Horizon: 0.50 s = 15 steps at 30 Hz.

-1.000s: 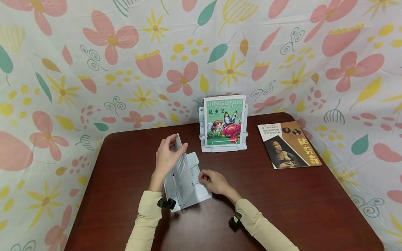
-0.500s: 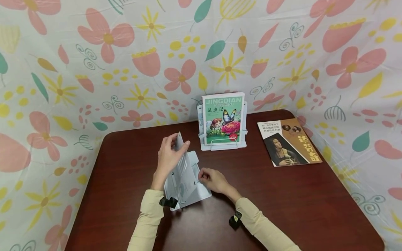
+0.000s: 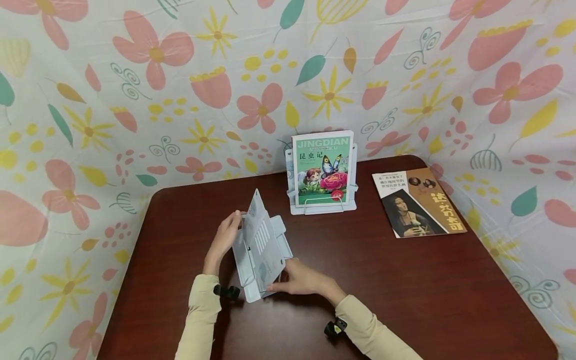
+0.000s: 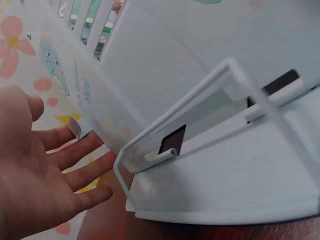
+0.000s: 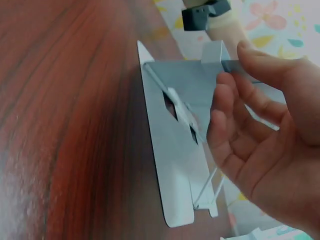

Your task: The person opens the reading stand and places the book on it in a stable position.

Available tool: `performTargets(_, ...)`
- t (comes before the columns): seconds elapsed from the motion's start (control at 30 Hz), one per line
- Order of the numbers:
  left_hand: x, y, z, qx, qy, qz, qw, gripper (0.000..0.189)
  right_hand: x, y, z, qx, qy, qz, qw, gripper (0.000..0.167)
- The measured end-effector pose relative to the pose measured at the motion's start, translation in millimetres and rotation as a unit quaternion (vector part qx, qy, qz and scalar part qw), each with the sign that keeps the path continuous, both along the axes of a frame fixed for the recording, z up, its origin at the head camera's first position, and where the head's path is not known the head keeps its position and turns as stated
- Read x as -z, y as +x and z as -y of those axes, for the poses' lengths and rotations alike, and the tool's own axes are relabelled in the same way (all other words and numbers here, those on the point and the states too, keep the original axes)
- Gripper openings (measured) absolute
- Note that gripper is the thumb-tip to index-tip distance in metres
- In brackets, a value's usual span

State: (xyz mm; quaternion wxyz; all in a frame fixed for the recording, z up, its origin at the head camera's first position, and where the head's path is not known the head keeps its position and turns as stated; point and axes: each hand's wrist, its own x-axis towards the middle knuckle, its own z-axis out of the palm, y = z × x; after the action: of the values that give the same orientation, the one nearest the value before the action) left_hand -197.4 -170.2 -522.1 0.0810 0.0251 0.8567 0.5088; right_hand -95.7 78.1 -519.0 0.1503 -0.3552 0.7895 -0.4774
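A pale blue-white metal book stand (image 3: 265,250) is on the table, its slotted back panel raised at a steep angle above the base. My right hand (image 3: 303,277) holds the panel's near right edge, thumb on the front and fingers behind, as the right wrist view of the hand (image 5: 270,130) shows. My left hand (image 3: 224,240) is by the stand's left side. In the left wrist view its fingers (image 4: 82,172) are loosely extended near a small side tab, gripping nothing. A wire page holder (image 4: 175,112) crosses the stand's front there.
Behind, a green-covered book (image 3: 321,170) leans upright on a second book stand (image 3: 297,210). A brown and white book (image 3: 418,202) lies flat at the right of the dark wooden table (image 3: 405,285). A flower-patterned cloth (image 3: 157,100) hangs close behind the table.
My left hand has let go of the panel's top edge and moved down and left. My right hand has moved from the base to the panel's near edge and gripped it.
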Motion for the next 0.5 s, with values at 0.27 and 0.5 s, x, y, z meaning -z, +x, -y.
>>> performTargets(0.27, -1.7, 5.6, 12.0, -0.012, 0.013, 0.006, 0.9998, 0.061, 5.9, -3.9, -3, 0.010, -0.018, -0.006, 0.9998, 0.053)
performTargets(0.5, -4.0, 11.0, 24.1, -0.017, 0.007, 0.005, 0.9998, 0.065, 4.6, -5.3, -9, 0.030, 0.000, 0.036, 0.9989, 0.041)
